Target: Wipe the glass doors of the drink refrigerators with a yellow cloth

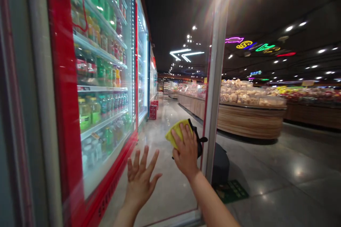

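My right hand [185, 150] has its fingers over a yellow cloth [176, 131] with a dark edge and a black underside. The cloth lies against a clear glass pane, near the pane's grey metal upright [214, 78]. Lower and to the left, my left hand [140, 179] is raised with its fingers spread and nothing in it. Its palm faces the glass; whether it touches the pane I cannot tell. A black flap of the cloth sticks out right of my right hand.
Left stands a red-framed drinks cooler [62, 113] with several shelves of bottles. Beyond the upright are a dark rounded object [221, 163], a green floor mat [231, 191] and a wood-sided display counter [250, 122] piled with packaged goods. Red boxes [153, 110] stand farther down the aisle.
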`<state>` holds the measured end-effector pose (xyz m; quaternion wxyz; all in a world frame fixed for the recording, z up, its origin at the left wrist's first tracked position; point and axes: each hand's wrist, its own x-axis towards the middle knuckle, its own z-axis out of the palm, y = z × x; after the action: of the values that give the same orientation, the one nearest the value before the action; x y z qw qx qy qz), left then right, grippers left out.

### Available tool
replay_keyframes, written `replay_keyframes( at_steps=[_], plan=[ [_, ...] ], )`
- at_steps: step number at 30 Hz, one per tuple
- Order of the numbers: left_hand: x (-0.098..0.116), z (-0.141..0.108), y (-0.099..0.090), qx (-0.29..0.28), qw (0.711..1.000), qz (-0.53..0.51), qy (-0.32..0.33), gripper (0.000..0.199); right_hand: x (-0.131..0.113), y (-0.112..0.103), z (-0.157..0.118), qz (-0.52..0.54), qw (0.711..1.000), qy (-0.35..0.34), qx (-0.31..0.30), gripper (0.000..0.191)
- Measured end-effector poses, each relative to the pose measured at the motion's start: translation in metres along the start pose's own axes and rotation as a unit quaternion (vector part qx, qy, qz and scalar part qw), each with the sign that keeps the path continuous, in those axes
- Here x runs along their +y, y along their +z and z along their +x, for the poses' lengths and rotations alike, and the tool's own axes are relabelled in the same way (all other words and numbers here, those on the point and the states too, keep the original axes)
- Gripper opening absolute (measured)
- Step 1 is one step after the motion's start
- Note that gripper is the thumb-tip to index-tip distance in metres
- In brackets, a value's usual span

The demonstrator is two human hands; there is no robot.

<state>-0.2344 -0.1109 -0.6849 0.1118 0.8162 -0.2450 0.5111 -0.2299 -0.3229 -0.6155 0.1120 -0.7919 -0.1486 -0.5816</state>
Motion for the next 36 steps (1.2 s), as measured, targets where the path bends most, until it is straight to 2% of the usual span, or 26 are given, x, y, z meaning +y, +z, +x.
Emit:
replay_keyframes(
  at_steps=[1,2,4,7,9,11,14,16,18,20,23,26,28,30,33,36],
  plan=[
    [0.000,0.000,0.000,0.005,1.000,-0.003,-0.002,0.094,0.010,-0.003,-0.010,-0.002,1.000,-0.022,-0.006,0.073],
    [0.001,-0.001,0.001,0.010,1.000,-0.005,-0.004,0.094,0.021,-0.006,-0.014,-0.006,1.000,-0.016,0.014,0.071],
    [0.002,-0.001,0.003,0.016,1.000,-0.004,-0.007,0.094,0.034,-0.007,-0.006,-0.008,0.997,0.039,0.073,0.066],
    [0.004,0.000,0.005,0.016,1.000,0.008,-0.020,0.093,0.025,0.004,0.022,-0.020,0.987,0.110,0.118,0.061],
    [0.005,0.001,0.004,0.019,0.999,0.013,-0.028,0.093,0.009,0.014,0.027,-0.030,0.991,0.093,0.090,0.062],
    [0.005,0.003,0.000,0.019,0.999,0.011,-0.028,0.091,0.000,0.019,0.014,-0.029,0.999,0.025,0.033,0.065],
    [-0.003,0.007,-0.011,0.022,0.999,0.010,-0.030,0.092,0.016,0.017,-0.018,-0.014,0.996,-0.076,-0.042,0.076],
    [-0.012,0.010,-0.019,0.032,0.998,0.022,-0.055,0.097,0.035,0.017,-0.024,-0.011,0.998,-0.059,-0.032,0.079],
    [-0.022,0.011,-0.025,0.043,0.994,0.039,-0.092,0.103,0.044,0.021,-0.008,-0.015,1.000,0.001,0.007,0.073],
    [-0.032,0.012,-0.030,0.045,0.991,0.049,-0.118,0.108,0.036,0.029,0.020,-0.017,0.998,0.045,0.048,0.064],
    [-0.042,0.012,-0.034,0.026,0.990,0.046,-0.128,0.112,0.003,0.040,0.050,-0.011,0.997,0.030,0.063,0.056],
    [-0.045,0.011,-0.034,0.002,0.991,0.040,-0.128,0.112,-0.020,0.041,0.037,0.006,0.998,-0.058,0.009,0.051],
    [-0.045,0.010,-0.034,-0.006,0.990,0.039,-0.132,0.111,-0.016,0.036,0.017,0.023,0.989,-0.141,-0.036,0.050],
    [-0.044,0.010,-0.033,-0.008,0.990,0.039,-0.138,0.110,-0.001,0.030,0.005,0.044,0.981,-0.184,-0.038,0.052],
    [-0.043,0.009,-0.033,-0.013,0.989,0.033,-0.146,0.110,0.011,0.031,0.021,0.063,0.989,-0.124,0.041,0.056],
    [-0.043,0.008,-0.033,-0.015,0.988,0.023,-0.153,0.109,-0.011,0.041,0.052,0.058,0.992,-0.068,0.090,0.054]
  ],
)
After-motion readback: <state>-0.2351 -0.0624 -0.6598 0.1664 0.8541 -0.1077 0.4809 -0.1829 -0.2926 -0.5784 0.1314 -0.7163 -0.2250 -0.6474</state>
